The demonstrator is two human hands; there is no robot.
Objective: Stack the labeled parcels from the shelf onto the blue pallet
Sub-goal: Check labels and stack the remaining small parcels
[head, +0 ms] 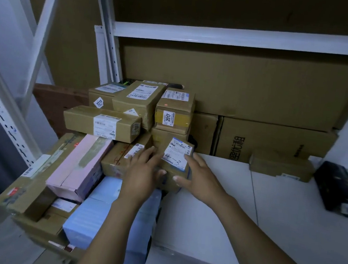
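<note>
1. The small parcel (171,166), brown cardboard, is sitting in the middle of the frame, touching a taped brown box (114,159) on its left. Its white label (177,154) is facing up (handwritten marks on it, roughly "4-3").
2. The left hand (142,171) is gripping the parcel's left side, with the fingers reaching over the top edge and the thumb pressing on the near face.
3. The right hand (198,176) is gripping the right side, with the fingers lying along the label's right edge and the thumb curling onto the near face. The parcel is sitting between the two hands.
4. The hands are hiding the parcel's underside, so I cannot tell whether it is resting or raised.
5. Just behind it, a box marked 2017 (174,114) is standing on another carton. Up and to the left, a long box (101,123) is lying across the heap below a box marked 2215 (99,100).
6. At lower left, a pink box (78,164) and a light blue box (99,212) are lying side by side.
7. The white shelf board (288,221) is filling the lower right. A flat brown parcel (282,167) and a black box (336,187) are resting on it, well apart from the hands.
8. Large cartons (239,85) are leaning along the back. A white upright (109,44) and a white crossbeam (244,39) are framing the bay in dim light.
</note>
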